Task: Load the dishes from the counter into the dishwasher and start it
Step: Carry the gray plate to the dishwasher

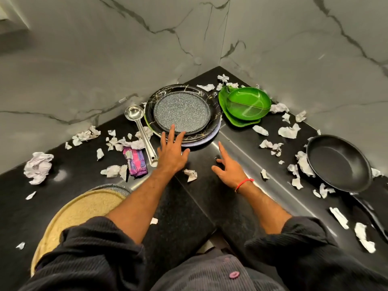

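- Black counter (189,206) carries a stack of plates (182,114) under the left hand's (171,154) straight fingertips (172,128), which touch its near rim.
- Right hand (228,169) hovers beside it, fingers spread, grasping nothing.

A stack of round plates (182,113), a grey speckled plate on a black gold-veined one, lies flat in the back corner of the black stone counter (195,198). A steel ladle (140,131) lies beside its left edge. Two nested green leaf-shaped dishes (243,106) sit right. A black non-stick frying pan (338,162) rests near the right edge.
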The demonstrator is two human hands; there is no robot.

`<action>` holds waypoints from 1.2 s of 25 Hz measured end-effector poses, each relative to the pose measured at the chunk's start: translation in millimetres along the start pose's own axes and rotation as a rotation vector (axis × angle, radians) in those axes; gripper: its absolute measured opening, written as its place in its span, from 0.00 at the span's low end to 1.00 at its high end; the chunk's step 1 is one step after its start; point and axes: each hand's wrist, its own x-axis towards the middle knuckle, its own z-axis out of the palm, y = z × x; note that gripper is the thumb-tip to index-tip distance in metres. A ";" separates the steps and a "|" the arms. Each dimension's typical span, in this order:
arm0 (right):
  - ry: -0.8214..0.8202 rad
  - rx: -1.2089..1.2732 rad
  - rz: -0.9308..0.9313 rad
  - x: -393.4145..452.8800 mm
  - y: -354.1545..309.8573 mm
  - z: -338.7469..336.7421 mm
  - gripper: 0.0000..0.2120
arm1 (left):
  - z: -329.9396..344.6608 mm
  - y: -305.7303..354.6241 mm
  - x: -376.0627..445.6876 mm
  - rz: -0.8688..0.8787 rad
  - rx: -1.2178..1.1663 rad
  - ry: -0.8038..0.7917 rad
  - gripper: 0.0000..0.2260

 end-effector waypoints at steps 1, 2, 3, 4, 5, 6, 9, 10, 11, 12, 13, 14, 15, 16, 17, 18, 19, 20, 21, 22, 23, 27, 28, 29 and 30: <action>-0.013 -0.039 -0.009 1.9 0.3 -2.0 0.42 | 0.9 -1.8 7.1 -0.023 0.063 -0.058 0.30; -0.023 -0.057 -0.011 4.4 1.1 -3.8 0.42 | 1.7 -2.4 12.8 -0.050 0.110 -0.100 0.31; -0.030 -0.066 -0.011 5.7 1.7 -4.4 0.42 | 2.8 -1.5 15.6 -0.069 0.139 -0.109 0.31; -0.037 -0.076 -0.013 5.9 2.5 -4.0 0.42 | 4.5 0.4 16.1 -0.070 0.163 -0.080 0.30; -0.043 -0.077 -0.021 5.7 3.5 -3.3 0.43 | 5.8 4.0 15.1 -0.056 0.190 -0.025 0.29; -0.047 -0.063 -0.030 6.0 5.1 -1.9 0.43 | 6.0 9.1 13.3 -0.036 0.216 0.024 0.28; -0.073 -0.037 -0.005 6.5 10.6 0.1 0.42 | 10.8 21.2 5.5 0.001 0.287 0.081 0.26; -0.079 -0.038 0.012 5.1 11.2 -0.1 0.42 | 13.8 24.2 1.1 0.008 0.319 0.104 0.24; -0.084 -0.038 0.030 2.8 11.6 -0.5 0.41 | 16.2 26.2 -3.4 0.017 0.346 0.137 0.22; -0.082 -0.028 0.044 0.3 11.8 -0.3 0.40 | 16.6 28.0 -8.2 0.026 0.364 0.164 0.20; -0.076 -0.014 0.057 -2.0 12.0 0.7 0.40 | 15.5 28.6 -12.9 0.036 0.368 0.180 0.18; -0.070 0.003 0.064 -3.3 12.5 2.4 0.40 | 12.1 28.4 -17.5 0.046 0.356 0.175 0.16; -0.068 0.028 0.069 -5.1 12.9 3.4 0.40 | 7.7 27.5 -21.6 0.059 0.339 0.154 0.14; -0.068 0.061 0.073 -6.6 13.9 3.9 0.40 | 2.0 26.8 -25.0 0.070 0.325 0.127 0.14; -0.070 0.090 0.077 -9.3 16.0 3.9 0.40 | -4.2 26.3 -29.0 0.081 0.314 0.101 0.15; -0.071 0.111 0.079 -11.4 19.1 3.6 0.40 | -10.9 26.1 -32.3 0.088 0.299 0.080 0.15; -0.076 0.117 0.079 -14.1 21.6 2.6 0.40 | -16.8 25.5 -35.3 0.093 0.276 0.067 0.14; -0.077 0.118 0.076 -16.8 23.8 1.8 0.39 | -21.8 25.5 -38.4 0.098 0.260 0.064 0.13; -0.073 0.120 0.072 -20.8 25.1 0.5 0.38 | -25.4 26.0 -41.9 0.102 0.260 0.072 0.12; -0.064 0.121 0.060 -26.4 25.6 -0.5 0.37 | -28.0 27.2 -46.4 0.107 0.278 0.087 0.12; -0.056 0.122 0.039 -32.4 25.5 -1.3 0.36 | -29.6 28.4 -49.9 0.117 0.301 0.104 0.12; -0.043 0.128 -0.038 -62.6 31.0 -4.5 0.32 | -36.4 37.2 -59.6 0.140 0.299 0.288 0.11; -0.033 0.143 -0.059 -71.4 33.0 -5.7 0.32 | -41.6 41.7 -61.7 0.141 0.290 0.365 0.11; -0.013 0.164 -0.080 -79.3 35.6 -6.8 0.31 | -48.4 47.1 -63.6 0.149 0.267 0.445 0.11; 0.017 0.194 -0.105 -87.0 37.2 -7.8 0.31 | -56.1 54.2 -67.2 0.171 0.228 0.516 0.11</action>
